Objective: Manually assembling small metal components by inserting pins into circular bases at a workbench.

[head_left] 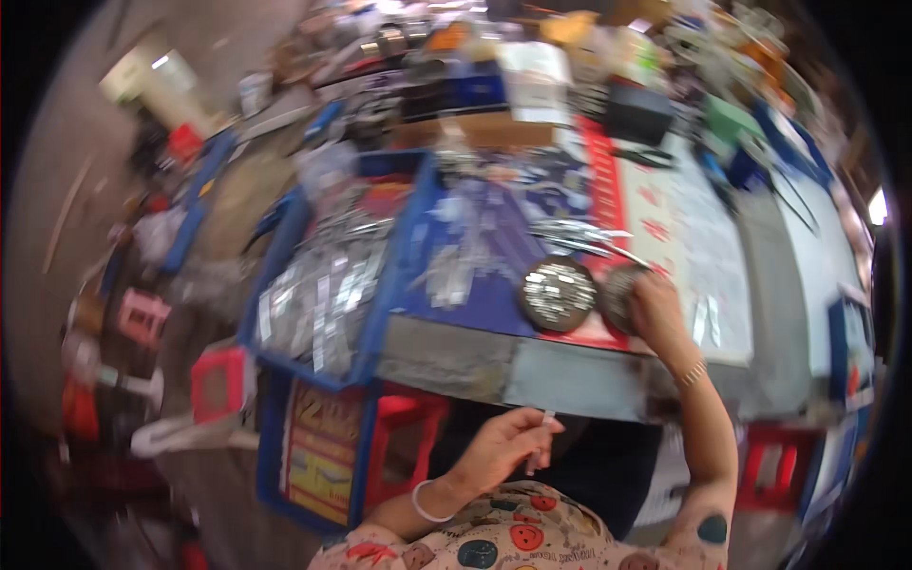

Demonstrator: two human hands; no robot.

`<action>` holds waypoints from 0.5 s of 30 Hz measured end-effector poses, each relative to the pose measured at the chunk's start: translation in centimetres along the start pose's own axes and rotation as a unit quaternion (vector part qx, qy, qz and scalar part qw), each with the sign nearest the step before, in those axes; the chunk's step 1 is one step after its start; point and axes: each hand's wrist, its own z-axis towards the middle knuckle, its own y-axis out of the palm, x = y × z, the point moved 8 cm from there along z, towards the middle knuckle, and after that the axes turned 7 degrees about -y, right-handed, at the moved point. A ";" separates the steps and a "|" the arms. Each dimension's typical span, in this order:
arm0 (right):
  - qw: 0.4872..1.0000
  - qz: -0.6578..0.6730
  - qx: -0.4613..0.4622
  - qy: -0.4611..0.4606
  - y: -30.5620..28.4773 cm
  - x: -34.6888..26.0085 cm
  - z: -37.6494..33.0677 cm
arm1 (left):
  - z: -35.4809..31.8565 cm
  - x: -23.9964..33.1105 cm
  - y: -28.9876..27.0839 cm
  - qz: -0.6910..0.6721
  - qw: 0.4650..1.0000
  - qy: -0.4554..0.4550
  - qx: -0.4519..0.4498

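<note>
I see my left hand (499,446) low in the view, in front of the bench (570,375) edge, its fingers pinched on a small silvery metal piece (541,429) that sticks up between thumb and forefinger. My right hand (655,309) is up on the bench, its fingers curled over the rim of a round dish (617,294); the picture is blurred, so I cannot tell whether they really grip it. Just left of it, touching or nearly so, sits a second round dish (558,294) filled with small shiny metal pieces. Beyond them lie loose metal strips on a blue mat (475,285). To the left stands a blue tray (328,285) piled with more shiny strips.
</note>
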 end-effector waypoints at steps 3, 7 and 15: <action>0.998 0.057 -0.003 0.031 0.2 1.6 -1.6 | 0.0 0.8 1.8 0.010 0.999 0.001 -0.038; 0.992 0.109 0.025 0.062 -0.7 2.7 -2.4 | -0.6 -0.2 2.1 -0.026 0.996 0.026 -0.076; 0.986 0.136 0.044 0.086 -0.2 3.1 -1.7 | -1.4 -1.3 2.3 -0.040 0.994 0.040 -0.096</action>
